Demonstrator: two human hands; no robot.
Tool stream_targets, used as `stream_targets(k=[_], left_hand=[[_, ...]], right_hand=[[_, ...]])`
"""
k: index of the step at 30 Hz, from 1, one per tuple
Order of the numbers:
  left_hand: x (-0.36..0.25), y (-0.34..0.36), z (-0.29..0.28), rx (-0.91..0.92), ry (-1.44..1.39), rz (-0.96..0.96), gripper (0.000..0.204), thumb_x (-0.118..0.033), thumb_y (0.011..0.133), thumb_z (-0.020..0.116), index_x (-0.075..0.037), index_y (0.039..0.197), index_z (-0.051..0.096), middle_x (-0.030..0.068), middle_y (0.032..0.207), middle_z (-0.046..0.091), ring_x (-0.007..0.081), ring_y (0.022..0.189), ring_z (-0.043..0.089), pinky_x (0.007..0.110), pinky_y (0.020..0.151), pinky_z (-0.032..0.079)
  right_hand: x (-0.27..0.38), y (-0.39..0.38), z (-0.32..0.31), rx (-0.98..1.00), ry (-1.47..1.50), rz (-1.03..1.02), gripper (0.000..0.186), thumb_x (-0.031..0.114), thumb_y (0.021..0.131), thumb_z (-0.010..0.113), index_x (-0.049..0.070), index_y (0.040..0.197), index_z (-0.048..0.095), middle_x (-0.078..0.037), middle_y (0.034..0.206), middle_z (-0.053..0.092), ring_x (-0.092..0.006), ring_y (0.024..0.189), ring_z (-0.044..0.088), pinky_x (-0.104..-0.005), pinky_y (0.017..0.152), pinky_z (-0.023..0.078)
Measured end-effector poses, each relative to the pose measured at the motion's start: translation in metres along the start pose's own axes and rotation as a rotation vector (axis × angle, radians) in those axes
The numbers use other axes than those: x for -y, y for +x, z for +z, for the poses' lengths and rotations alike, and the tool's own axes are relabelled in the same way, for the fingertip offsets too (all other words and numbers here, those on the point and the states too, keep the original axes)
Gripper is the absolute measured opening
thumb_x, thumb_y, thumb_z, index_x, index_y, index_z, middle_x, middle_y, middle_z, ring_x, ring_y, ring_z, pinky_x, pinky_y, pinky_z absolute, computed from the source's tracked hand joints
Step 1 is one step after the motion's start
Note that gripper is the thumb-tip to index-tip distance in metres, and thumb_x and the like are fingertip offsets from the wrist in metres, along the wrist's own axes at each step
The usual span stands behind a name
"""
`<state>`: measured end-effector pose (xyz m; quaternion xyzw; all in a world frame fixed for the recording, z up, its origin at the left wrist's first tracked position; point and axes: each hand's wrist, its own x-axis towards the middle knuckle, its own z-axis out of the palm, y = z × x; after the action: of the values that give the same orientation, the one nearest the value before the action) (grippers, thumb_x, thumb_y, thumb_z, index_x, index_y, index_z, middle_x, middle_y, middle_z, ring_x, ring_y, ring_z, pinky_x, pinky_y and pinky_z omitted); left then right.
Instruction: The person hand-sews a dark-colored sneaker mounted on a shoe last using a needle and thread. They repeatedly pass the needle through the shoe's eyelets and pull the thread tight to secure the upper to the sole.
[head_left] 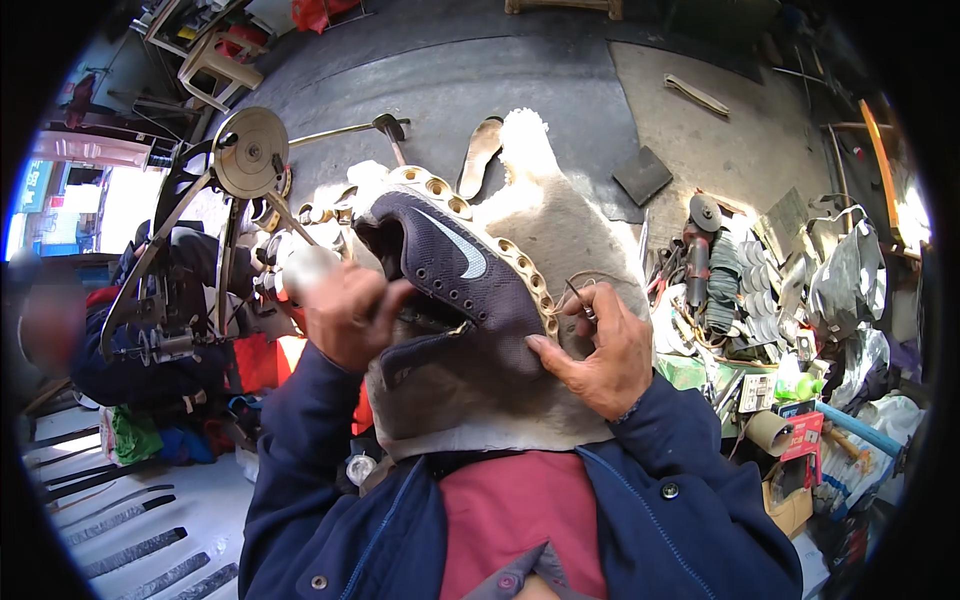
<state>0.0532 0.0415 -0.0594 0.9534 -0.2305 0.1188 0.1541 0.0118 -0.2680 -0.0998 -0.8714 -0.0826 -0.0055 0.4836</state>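
The dark blue shoe (455, 270) lies on its side in the middle, on a pale furry mat (560, 225) over the person's lap. The left hand (345, 315) grips the shoe's open top with curled fingers. The right hand (600, 350) presses the sole edge and seems to pinch a thin needle and thread (580, 285), though that part is small and hard to see. Good sewing needs the shoe held still and small, even stitches close to the sole.
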Motion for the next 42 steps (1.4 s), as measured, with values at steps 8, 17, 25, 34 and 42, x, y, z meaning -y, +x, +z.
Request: stream_targets(k=[8, 17, 25, 34, 42], left_hand=[[-0.020, 0.008, 0.006, -0.512, -0.757, -0.403, 0.023, 0.005, 0.095, 0.056, 0.007, 0.072, 0.053, 0.0181, 0.092, 0.070, 0.0188, 0.093, 0.066, 0.028, 0.081, 0.050], [-0.101, 0.029, 0.030, 0.147, -0.549, -0.044, 0.029, -0.011, 0.081, 0.080, -0.011, 0.109, 0.074, 0.0075, 0.079, 0.062, 0.0264, 0.065, 0.064, 0.035, 0.059, 0.052], [-0.098, 0.022, 0.048, 0.033, -0.662, -0.037, 0.017, -0.001, 0.081, 0.077, -0.006, 0.096, 0.072, 0.0094, 0.078, 0.064, 0.0271, 0.067, 0.066, 0.035, 0.060, 0.053], [-0.103, 0.027, 0.045, 0.033, -0.742, -0.269, 0.005, 0.000, 0.091, 0.067, 0.000, 0.096, 0.065, 0.0173, 0.080, 0.067, 0.0314, 0.069, 0.068, 0.035, 0.066, 0.052], [-0.104, 0.029, 0.045, 0.056, -0.754, -0.298, 0.006, -0.002, 0.091, 0.069, 0.000, 0.096, 0.065, 0.0175, 0.080, 0.068, 0.0306, 0.070, 0.069, 0.035, 0.066, 0.052]], right_hand=[[-0.002, -0.001, -0.002, -0.018, 0.044, 0.005, 0.046, 0.026, 0.076, 0.092, 0.006, 0.098, 0.057, -0.003, 0.075, 0.056, -0.0100, 0.061, 0.052, -0.0271, 0.055, 0.045], [-0.001, -0.017, -0.024, 0.262, 0.667, 0.277, 0.020, 0.008, 0.097, 0.068, 0.000, 0.112, 0.059, -0.002, 0.101, 0.061, -0.0050, 0.088, 0.056, -0.0196, 0.077, 0.045], [0.007, -0.030, -0.034, 0.338, 0.729, 0.503, 0.036, 0.006, 0.103, 0.056, -0.001, 0.139, 0.058, -0.007, 0.098, 0.070, -0.0067, 0.071, 0.063, -0.0193, 0.058, 0.047], [-0.036, -0.014, -0.041, 0.307, 1.017, 0.236, 0.019, 0.013, 0.099, 0.061, 0.008, 0.116, 0.069, -0.002, 0.074, 0.064, -0.0072, 0.060, 0.054, -0.0202, 0.054, 0.041], [-0.022, 0.000, -0.034, -0.147, 0.810, 0.311, 0.022, 0.012, 0.101, 0.062, 0.002, 0.120, 0.067, -0.005, 0.103, 0.071, -0.0055, 0.056, 0.049, -0.0208, 0.051, 0.039]])
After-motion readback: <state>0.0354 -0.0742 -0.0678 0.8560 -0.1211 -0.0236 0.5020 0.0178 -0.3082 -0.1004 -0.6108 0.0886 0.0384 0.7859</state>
